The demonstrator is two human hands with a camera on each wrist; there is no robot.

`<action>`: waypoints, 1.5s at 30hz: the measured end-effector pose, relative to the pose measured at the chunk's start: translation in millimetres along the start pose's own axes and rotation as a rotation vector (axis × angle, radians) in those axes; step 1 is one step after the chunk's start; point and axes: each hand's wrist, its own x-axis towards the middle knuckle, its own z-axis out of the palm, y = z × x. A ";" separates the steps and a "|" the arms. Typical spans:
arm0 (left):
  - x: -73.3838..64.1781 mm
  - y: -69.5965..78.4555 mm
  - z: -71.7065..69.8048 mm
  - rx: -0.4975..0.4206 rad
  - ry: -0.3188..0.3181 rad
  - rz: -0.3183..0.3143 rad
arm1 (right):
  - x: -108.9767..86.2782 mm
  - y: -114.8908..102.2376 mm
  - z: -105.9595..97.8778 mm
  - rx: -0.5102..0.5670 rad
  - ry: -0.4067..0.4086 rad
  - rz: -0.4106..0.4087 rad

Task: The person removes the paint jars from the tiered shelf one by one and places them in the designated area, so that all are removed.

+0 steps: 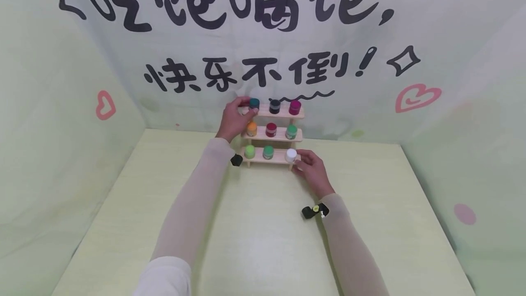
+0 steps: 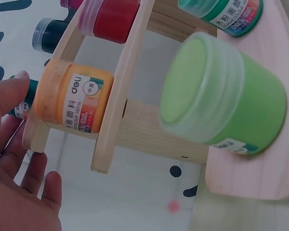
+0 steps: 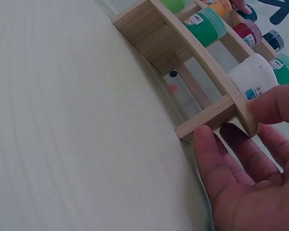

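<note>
A three-tier wooden stand [image 1: 276, 136] against the back wall bears small paint jars, three to a tier. At its top left my left hand [image 1: 235, 120] holds a teal paint jar [image 1: 254, 103], thumb in front and index finger behind. The left wrist view shows the thumb across this jar, the other fingers near the shelf's end. My right hand [image 1: 314, 171] is at the bottom right, its thumb and index finger about a white paint jar [image 3: 254, 77] that stands on the lowest shelf. Its other fingers [image 3: 208, 149] spread beside the stand's leg.
The top tier also has a black jar [image 1: 275, 106] and a magenta jar [image 1: 295, 107]. Orange [image 2: 74, 96], red [image 1: 270, 129] and green [image 1: 291, 132] jars fill the middle. Light green [image 2: 221, 94] and green [image 3: 204, 26] jars share the lowest tier. A printed cloth [image 1: 349, 104] hangs behind the table [image 1: 255, 232].
</note>
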 end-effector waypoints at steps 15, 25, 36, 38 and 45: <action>-8.4 -8.8 -18.2 -0.054 0.025 0.008 | 3.7 -5.3 6.2 0.056 0.001 0.036; -22.4 -12.4 -29.0 -0.153 0.043 0.021 | 6.4 -11.2 3.5 0.038 0.002 0.062; -56.4 -29.4 -40.6 -0.192 0.014 0.009 | 0.9 -11.8 6.6 0.057 0.014 0.074; -65.1 -33.7 -42.3 -0.195 0.010 0.008 | -0.3 -11.3 7.4 0.068 0.020 0.081; -90.5 -33.7 -47.8 -0.201 -0.016 0.019 | -1.0 -10.7 8.4 0.084 0.043 0.088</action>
